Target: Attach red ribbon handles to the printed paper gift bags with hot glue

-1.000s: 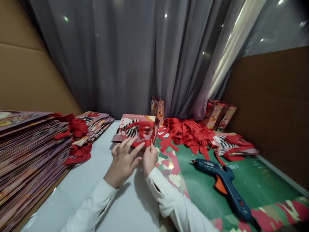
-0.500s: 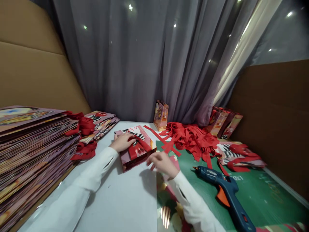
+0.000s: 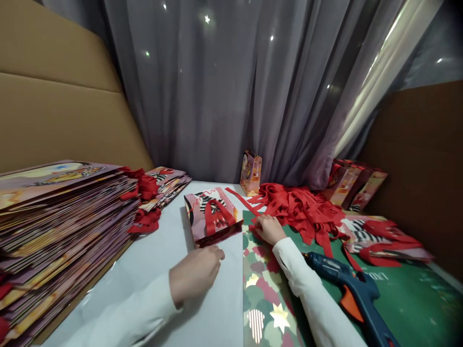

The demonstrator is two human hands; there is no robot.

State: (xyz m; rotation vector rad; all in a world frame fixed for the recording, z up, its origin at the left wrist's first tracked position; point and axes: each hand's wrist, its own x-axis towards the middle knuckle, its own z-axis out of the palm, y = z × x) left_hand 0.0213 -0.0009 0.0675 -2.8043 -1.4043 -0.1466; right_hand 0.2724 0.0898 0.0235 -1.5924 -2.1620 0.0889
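A paper gift bag with a zebra print lies flat on the white tabletop, its mouth edge towards me. A red ribbon handle loops over its front. Just in front of the bag and apart from it is my left hand, fingers curled together, slightly blurred, with nothing seen in it. My right hand is at the near left side of a heap of red ribbon strips. Its fingers are closed on a red ribbon strip at the green board's edge; the fingertips are partly hidden.
A blue glue gun with an orange trigger lies on the green board. Tall stacks of flat bags fill the left. One small bag stands at the back. Finished-looking bags and a flat bag are at right.
My left hand has let go of the bag and come back towards me. My right hand has moved away from the bag to the ribbon strips. The view has turned slightly left.
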